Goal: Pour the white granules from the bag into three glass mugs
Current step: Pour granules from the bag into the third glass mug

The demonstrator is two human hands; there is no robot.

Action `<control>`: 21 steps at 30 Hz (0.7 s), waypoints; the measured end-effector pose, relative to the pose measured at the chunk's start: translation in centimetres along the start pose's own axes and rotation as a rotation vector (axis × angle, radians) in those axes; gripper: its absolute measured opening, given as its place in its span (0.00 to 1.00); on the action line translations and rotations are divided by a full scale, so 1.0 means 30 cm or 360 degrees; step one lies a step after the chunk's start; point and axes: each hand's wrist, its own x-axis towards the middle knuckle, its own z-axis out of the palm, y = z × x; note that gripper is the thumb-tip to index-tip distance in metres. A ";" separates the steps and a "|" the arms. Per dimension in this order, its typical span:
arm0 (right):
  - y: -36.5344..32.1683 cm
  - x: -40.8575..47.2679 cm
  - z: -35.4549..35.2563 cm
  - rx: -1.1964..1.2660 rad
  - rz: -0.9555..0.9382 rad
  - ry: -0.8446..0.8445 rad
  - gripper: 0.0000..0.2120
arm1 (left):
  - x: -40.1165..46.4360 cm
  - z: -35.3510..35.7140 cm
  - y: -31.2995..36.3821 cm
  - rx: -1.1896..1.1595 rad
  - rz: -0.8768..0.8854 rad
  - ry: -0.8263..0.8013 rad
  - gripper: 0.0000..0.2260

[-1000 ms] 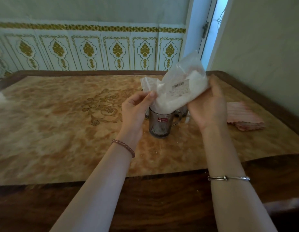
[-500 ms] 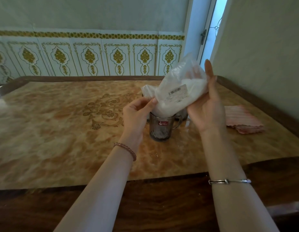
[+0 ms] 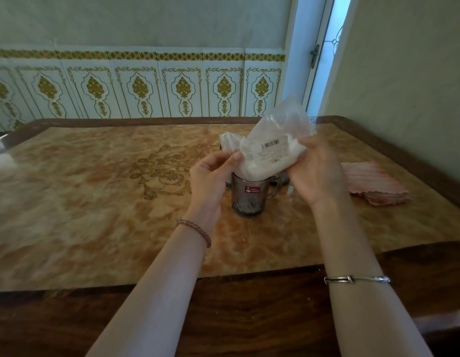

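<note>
A clear plastic bag of white granules (image 3: 271,148) with a barcode label is tilted mouth-down over a dark glass mug (image 3: 247,195) with a red sticker, standing on the table. My right hand (image 3: 318,171) grips the bag's raised rear end. My left hand (image 3: 213,173) pinches the bag's lower corner beside the mug's rim. Behind the bag and my hands, parts of two more mugs show: one (image 3: 284,177) to the right, another (image 3: 227,182) to the left. The mug's inside is hidden by the bag.
The marble-patterned tabletop (image 3: 95,202) has a dark wooden border (image 3: 249,318) near me. A folded pink cloth (image 3: 373,186) lies to the right of the mugs. A few white grains lie in front of the mug. Tiled wall behind, plain wall close on the right.
The view has shifted slightly. My right hand's fingers have closed back around the bag's rear end after being stretched upward; the bag stays tipped over the front mug.
</note>
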 end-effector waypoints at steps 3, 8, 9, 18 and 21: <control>0.002 0.000 -0.025 -0.0042 0.0046 -0.0009 0.30 | -0.002 0.001 0.000 -0.0007 -0.0011 0.0005 0.03; 0.012 0.011 -0.008 -0.0086 -0.0029 0.0158 0.21 | -0.001 0.000 0.002 -0.0006 -0.0030 -0.0001 0.04; 0.017 0.011 -0.001 -0.0043 -0.0076 0.0186 0.18 | -0.001 0.000 0.002 -0.0011 -0.0033 0.0003 0.05; 0.063 0.017 0.015 -0.1142 -0.0358 0.0486 0.12 | -0.008 0.002 0.013 0.0002 0.0006 -0.0047 0.05; 0.058 0.016 0.010 -0.1082 -0.0373 0.0444 0.18 | -0.007 -0.002 0.016 -0.0030 -0.0012 -0.0032 0.04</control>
